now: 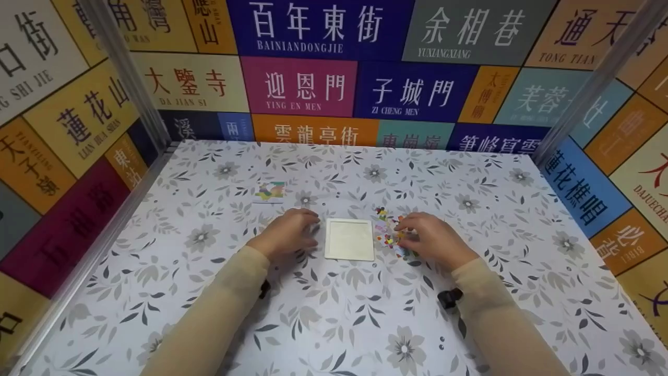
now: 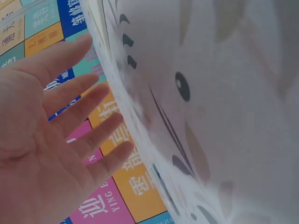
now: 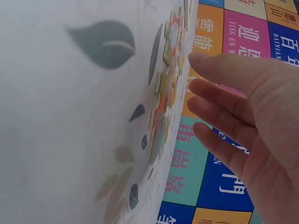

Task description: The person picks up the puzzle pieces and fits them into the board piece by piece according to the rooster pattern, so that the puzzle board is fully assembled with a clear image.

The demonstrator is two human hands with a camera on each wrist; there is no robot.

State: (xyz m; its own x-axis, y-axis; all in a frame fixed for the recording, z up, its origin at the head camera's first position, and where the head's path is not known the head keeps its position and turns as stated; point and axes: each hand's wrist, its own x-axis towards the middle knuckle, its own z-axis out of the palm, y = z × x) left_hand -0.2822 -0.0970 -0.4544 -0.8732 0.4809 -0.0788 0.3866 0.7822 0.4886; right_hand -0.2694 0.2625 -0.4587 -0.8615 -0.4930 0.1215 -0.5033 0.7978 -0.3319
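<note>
A square white tray [image 1: 349, 241] with a raised rim and a cream inside lies flat on the table, between the two hands. My left hand [image 1: 289, 232] is just left of it, and in the left wrist view its fingers [image 2: 96, 100] are spread and hold nothing. To the tray's right is a loose cluster of small colourful jigsaw pieces [image 1: 389, 240], flat and overlapping in the right wrist view. My right hand [image 1: 436, 237] hovers at the pieces' right side, hiding some of them from the head view. Its thumb and fingers are apart, bent slightly, with nothing between them.
A small colourful picture card [image 1: 270, 192] lies farther back on the left. A white cloth [image 1: 407, 324] with grey leaves and flowers covers the table. Panels with coloured lettering [image 1: 300, 86] rise behind and on both sides. Dark straps [image 1: 450, 298] sit at the wrists.
</note>
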